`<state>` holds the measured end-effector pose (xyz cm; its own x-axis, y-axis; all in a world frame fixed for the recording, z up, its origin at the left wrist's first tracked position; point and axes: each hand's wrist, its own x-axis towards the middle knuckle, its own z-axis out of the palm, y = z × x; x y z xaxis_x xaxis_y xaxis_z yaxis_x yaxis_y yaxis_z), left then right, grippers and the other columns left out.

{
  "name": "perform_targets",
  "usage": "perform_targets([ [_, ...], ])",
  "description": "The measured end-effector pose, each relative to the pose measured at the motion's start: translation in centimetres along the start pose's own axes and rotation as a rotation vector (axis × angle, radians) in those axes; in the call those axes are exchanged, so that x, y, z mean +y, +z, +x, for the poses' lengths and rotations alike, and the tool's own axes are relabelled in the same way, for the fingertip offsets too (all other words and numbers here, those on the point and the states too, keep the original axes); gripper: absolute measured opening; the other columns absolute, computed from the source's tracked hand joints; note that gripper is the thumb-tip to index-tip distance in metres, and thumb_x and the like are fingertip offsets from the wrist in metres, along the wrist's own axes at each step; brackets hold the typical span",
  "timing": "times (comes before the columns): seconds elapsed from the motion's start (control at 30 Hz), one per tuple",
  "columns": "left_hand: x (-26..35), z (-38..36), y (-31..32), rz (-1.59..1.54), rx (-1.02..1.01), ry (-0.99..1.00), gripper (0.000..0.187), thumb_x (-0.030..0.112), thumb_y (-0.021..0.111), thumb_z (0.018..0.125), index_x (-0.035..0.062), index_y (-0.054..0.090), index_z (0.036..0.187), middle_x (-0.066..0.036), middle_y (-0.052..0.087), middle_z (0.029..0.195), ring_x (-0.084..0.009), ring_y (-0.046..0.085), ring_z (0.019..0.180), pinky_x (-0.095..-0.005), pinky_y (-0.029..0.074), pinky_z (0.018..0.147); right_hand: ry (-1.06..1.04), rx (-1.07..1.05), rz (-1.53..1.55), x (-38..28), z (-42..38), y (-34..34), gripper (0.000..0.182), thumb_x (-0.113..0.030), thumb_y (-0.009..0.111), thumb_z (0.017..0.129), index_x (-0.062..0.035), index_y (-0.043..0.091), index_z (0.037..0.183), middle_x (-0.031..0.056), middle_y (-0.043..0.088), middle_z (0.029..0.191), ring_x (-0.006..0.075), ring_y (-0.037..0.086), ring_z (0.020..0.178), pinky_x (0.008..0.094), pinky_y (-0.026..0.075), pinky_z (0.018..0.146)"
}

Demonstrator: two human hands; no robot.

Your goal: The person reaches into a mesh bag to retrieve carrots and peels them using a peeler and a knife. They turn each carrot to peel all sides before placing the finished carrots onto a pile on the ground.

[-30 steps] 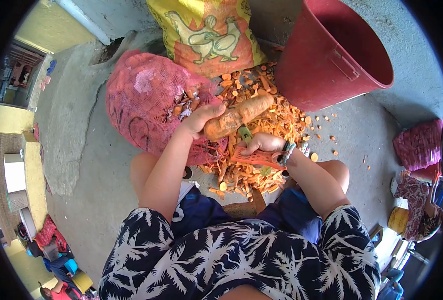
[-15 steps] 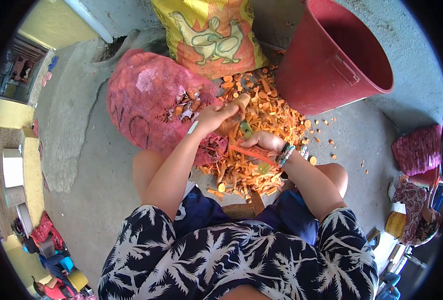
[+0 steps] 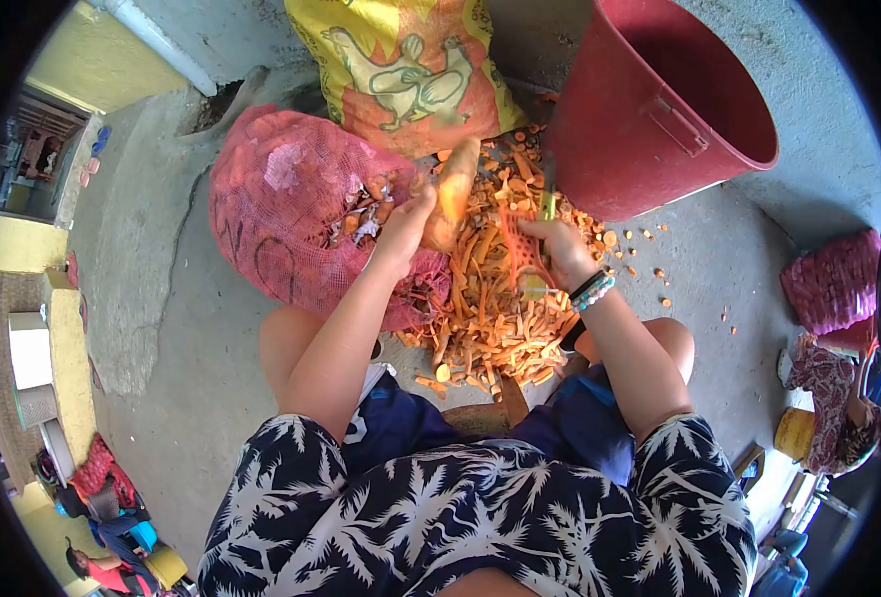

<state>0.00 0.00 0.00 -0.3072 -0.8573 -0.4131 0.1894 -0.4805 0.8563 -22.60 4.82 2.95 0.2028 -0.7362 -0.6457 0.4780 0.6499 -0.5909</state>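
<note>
My left hand (image 3: pixel 405 231) is closed around a thick carrot (image 3: pixel 453 195), which points up and away from me. Its facing side is bright orange and peeled, with duller skin left elsewhere. To the right, my right hand (image 3: pixel 566 251) grips a knife (image 3: pixel 548 202) with a yellow-green part and a thin, blurred blade pointing up. A blurred orange netlike strip (image 3: pixel 522 249) hangs beside those fingers. The knife is apart from the carrot. Beneath both hands lies a heap of carrot peelings and cut ends (image 3: pixel 500 338).
A red mesh sack (image 3: pixel 286 199) with carrots inside rests at left. Behind the heap stands a yellow and orange sack (image 3: pixel 400 75) printed with chickens. A large red bin (image 3: pixel 619 129) leans at right. A person (image 3: pixel 112 562) sits at lower left; another (image 3: pixel 838 408) is at far right.
My right hand has moved right, away from the carrot, and the knife now points up. My left hand has turned the carrot more upright, showing its peeled side.
</note>
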Motion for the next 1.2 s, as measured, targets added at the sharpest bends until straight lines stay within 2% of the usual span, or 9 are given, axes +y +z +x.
perform_targets([
  [0.1,0.4,-0.2,2.2,-0.346,-0.104,0.018,0.065,0.049,0.058,0.080,0.0000,0.044,0.120,-0.009,0.054,0.113,-0.0208,0.052,0.105,-0.0365,0.040,0.092,-0.080,-0.082,-0.290,-0.3,-0.8,-0.2,0.020,-0.011,0.049,0.086,0.0029,0.054,0.100,0.0085,0.060,0.075,0.0141,0.057,0.055,0.0259,0.049,0.048],
  [0.2,0.7,-0.5,1.3,-0.456,-0.208,0.019,0.057,0.041,0.057,0.083,0.0034,0.043,0.123,-0.008,0.051,0.118,-0.0223,0.049,0.109,-0.0379,0.037,0.096,-0.442,0.097,-1.015,1.1,-0.4,0.7,0.026,-0.018,0.058,0.078,0.0026,0.055,0.093,0.0105,0.056,0.066,0.0183,0.052,0.059,0.0331,0.042,0.059],
  [0.3,0.5,-0.6,1.5,-0.520,-0.306,0.032,0.051,0.037,0.056,0.084,0.0054,0.044,0.122,-0.009,0.052,0.118,-0.0237,0.050,0.108,-0.0399,0.037,0.095,-0.496,0.124,-1.099,1.0,-0.4,0.3,0.025,-0.017,0.057,0.078,0.0019,0.054,0.093,0.0144,0.056,0.067,0.0222,0.055,0.061,0.0346,0.043,0.060],
  [0.5,1.2,-1.5,2.4,-0.597,-0.166,0.009,0.046,0.032,0.056,0.084,0.0050,0.045,0.119,-0.009,0.052,0.115,-0.0233,0.052,0.105,-0.0410,0.041,0.091,-0.762,0.249,-1.034,0.1,0.3,-0.2,0.025,-0.015,0.057,0.079,0.0020,0.052,0.096,0.0180,0.057,0.073,0.0269,0.057,0.066,0.0363,0.044,0.062],
  [0.67,1.3,-1.4,2.3,-0.584,-0.089,-0.001,0.047,0.040,0.052,0.085,0.0069,0.047,0.118,-0.009,0.053,0.113,-0.0233,0.050,0.107,-0.0418,0.037,0.095,-0.842,0.368,-0.673,-1.7,-0.7,0.7,0.022,-0.006,0.062,0.079,-0.0003,0.051,0.097,0.0057,0.060,0.079,0.0085,0.056,0.064,0.0241,0.044,0.051],
  [0.9,0.2,0.2,2.9,-0.493,0.007,0.040,0.054,0.051,0.043,0.087,0.0084,0.044,0.120,-0.008,0.055,0.107,-0.0233,0.053,0.100,-0.0421,0.041,0.089,-0.908,0.247,-0.346,-2.3,-1.0,3.4,0.027,-0.007,0.062,0.081,-0.0020,0.048,0.104,0.0004,0.057,0.078,0.0048,0.053,0.060,0.0182,0.044,0.051],
  [0.97,0.4,0.2,2.7,-0.503,0.031,0.029,0.052,0.050,0.042,0.088,0.0081,0.045,0.118,-0.008,0.055,0.106,-0.0236,0.053,0.099,-0.0422,0.041,0.089,-0.898,0.227,-0.388,-2.4,-0.6,2.2,0.025,-0.008,0.062,0.081,-0.0018,0.050,0.101,0.0022,0.057,0.076,0.0067,0.053,0.061,0.0222,0.043,0.051],
  [1.03,0.7,0.2,2.4,-0.520,0.057,0.016,0.051,0.050,0.042,0.088,0.0079,0.045,0.117,-0.009,0.055,0.106,-0.0238,0.054,0.099,-0.0422,0.042,0.088,-0.843,0.257,-0.892,-2.6,-0.1,0.9,0.022,-0.009,0.062,0.079,0.0001,0.052,0.097,0.0055,0.056,0.074,0.0093,0.053,0.063,0.0285,0.043,0.053],
  [1.2,1.2,0.7,1.1,-0.631,0.168,-0.051,0.052,0.051,0.039,0.089,0.0075,0.044,0.116,-0.009,0.055,0.107,-0.0243,0.055,0.098,-0.0410,0.044,0.087,-0.680,0.179,-1.293,-0.6,-0.9,1.7,0.021,-0.019,0.057,0.080,-0.0005,0.050,0.087,0.0228,0.057,0.073,0.0389,0.056,0.069,0.0432,0.044,0.061],
])
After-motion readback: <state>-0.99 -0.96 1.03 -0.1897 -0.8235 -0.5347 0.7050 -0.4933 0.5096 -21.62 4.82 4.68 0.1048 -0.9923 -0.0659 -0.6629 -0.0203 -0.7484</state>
